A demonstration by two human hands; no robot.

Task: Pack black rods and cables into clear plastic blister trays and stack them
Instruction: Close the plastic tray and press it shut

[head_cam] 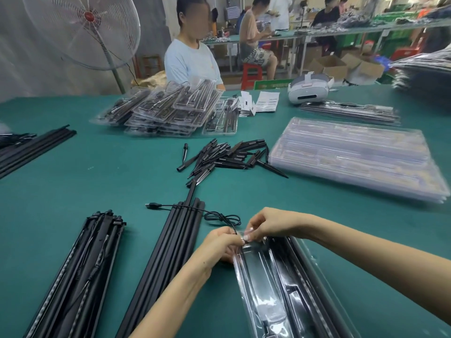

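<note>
Both hands work at the far end of the open blister tray point(280, 284) lying on the green bench point(97, 172) at about five o'clock: the left hand point(217, 242) and right hand point(271, 223) each have fingers pinching the tray's clear lip, where the thin cable point(219, 217) trails toward twelve o'clock across the loose black rods point(175, 240). The tray looks light, thin and easily creased, so its rim is the safest hold. The cable seems limp and best gripped near the coil.
</note>
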